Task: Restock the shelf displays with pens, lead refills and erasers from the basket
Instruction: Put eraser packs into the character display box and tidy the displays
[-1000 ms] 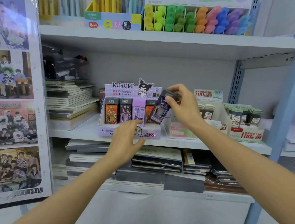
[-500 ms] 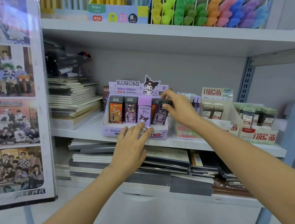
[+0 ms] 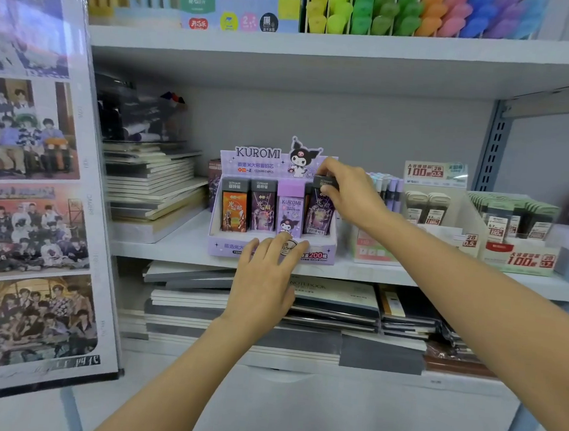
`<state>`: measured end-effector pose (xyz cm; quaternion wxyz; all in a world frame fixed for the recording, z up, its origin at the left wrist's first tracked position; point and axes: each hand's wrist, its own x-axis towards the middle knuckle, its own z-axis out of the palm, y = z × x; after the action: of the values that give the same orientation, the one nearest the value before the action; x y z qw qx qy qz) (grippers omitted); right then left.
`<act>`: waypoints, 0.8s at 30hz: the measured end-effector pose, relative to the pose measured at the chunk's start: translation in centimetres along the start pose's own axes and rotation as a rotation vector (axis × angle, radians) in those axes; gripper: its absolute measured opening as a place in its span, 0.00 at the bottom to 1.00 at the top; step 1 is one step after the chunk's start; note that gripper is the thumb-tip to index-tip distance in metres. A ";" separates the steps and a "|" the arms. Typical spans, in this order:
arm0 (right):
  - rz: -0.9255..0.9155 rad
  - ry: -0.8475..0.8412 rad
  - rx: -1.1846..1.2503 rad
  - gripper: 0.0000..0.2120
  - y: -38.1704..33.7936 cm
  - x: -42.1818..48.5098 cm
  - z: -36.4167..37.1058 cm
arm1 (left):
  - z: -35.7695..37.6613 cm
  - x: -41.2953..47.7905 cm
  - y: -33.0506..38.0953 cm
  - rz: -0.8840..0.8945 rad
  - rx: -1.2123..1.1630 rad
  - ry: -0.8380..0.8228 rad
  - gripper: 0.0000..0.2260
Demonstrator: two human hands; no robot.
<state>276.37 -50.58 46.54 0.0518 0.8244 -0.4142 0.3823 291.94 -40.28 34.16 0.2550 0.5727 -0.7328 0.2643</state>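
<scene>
Seating lead refill box [image 3: 318, 215] in display [image 3: 227, 245] slot at 3 o'clock: right hand [image 3: 352, 195] pinching cap, left hand [image 3: 264, 275] flat, bracing front; next, probably pressing down, releasing.

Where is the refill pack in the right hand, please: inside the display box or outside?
Inside: the refill pack stands upright in the display box, foot behind its front wall; the right hand pinches its top.

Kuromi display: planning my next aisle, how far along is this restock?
Done: three refill packs stand in the Kuromi display. In hand: the right hand pinches a fourth pack by its top at the rightmost slot; the left hand presses the display's front. Left: unclear, no basket in view.
</scene>
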 end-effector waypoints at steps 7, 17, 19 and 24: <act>-0.050 -0.175 0.028 0.11 -0.4 0.7 -1.5 | 0.0 0.2 0.1 -0.010 0.009 0.002 0.30; 0.030 -0.312 0.035 0.12 0.4 1.9 -2.8 | -0.3 0.3 -0.3 0.014 0.012 -0.011 0.29; 0.032 -0.304 0.009 0.12 0.5 2.0 -2.7 | -0.2 0.3 -0.3 0.021 0.019 -0.010 0.29; 0.018 -0.182 0.011 0.13 0.1 1.4 -1.1 | -0.5 0.6 -0.6 0.028 0.042 -0.004 0.28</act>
<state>276.18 -51.08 48.18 0.0057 0.8522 -0.4225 0.3085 292.41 -40.44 34.96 0.2378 0.5682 -0.7356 0.2820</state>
